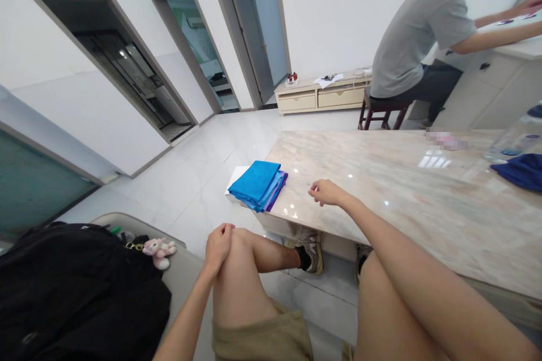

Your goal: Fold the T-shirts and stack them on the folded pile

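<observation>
My left hand (219, 245) rests on my left knee, its fingers lying over the skin with nothing held. Out over the marble table (381, 180) is my right hand (327, 192), its fingers loosely bent and somewhat apart, holding nothing. To the left of that hand, and apart from it, lies a stack of folded cloths (258, 183) at the table's left end. A bright blue one is on top, with lighter blue and purple edges showing below. Under the stack, part of a white box (237, 174) shows.
A black backpack (84, 293) with a plush charm (160, 251) sits on the seat to my left. A clear bottle (514, 138) and dark blue cloth (523, 172) are at the table's right. Beyond, a person (406, 39) sits on a stool near a low cabinet (322, 93).
</observation>
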